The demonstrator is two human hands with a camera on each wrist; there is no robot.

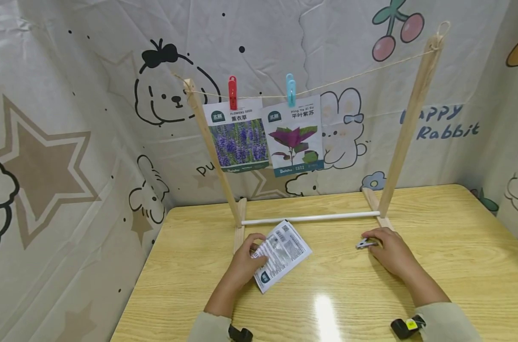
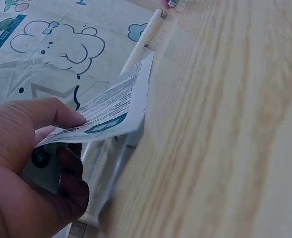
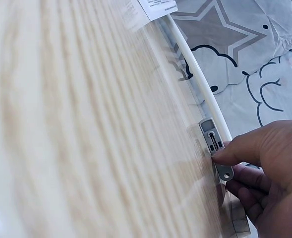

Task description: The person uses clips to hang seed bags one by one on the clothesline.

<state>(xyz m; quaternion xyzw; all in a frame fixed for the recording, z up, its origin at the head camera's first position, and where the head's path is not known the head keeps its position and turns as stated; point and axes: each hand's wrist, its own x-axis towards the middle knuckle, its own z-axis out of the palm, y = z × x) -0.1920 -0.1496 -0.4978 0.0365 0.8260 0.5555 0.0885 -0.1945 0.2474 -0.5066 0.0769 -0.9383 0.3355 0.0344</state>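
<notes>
My left hand [image 1: 243, 262] pinches a white seed packet [image 1: 283, 255] by its left edge, thumb on top, with the printed back facing up. In the left wrist view the packet [image 2: 113, 106] is tilted above the tabletop. On the right, my right hand [image 1: 388, 249] holds a grey clothespin [image 1: 364, 243] between thumb and fingers; the right wrist view shows the clothespin [image 3: 215, 148] from its side. Beyond the hands, a lavender seed packet [image 1: 240, 142] hangs from a string by a red clothespin [image 1: 232, 92]. Beside it a purple-leaf seed packet [image 1: 294, 142] hangs by a blue clothespin [image 1: 290, 90].
The string [image 1: 353, 76] runs between a left wooden post [image 1: 211, 147] and a taller-looking right wooden post [image 1: 408, 128]. A white rod [image 1: 318, 218] joins their feet low over the wood-grain table [image 1: 327, 266]. A printed cloth [image 1: 113, 118] hangs behind and at the sides.
</notes>
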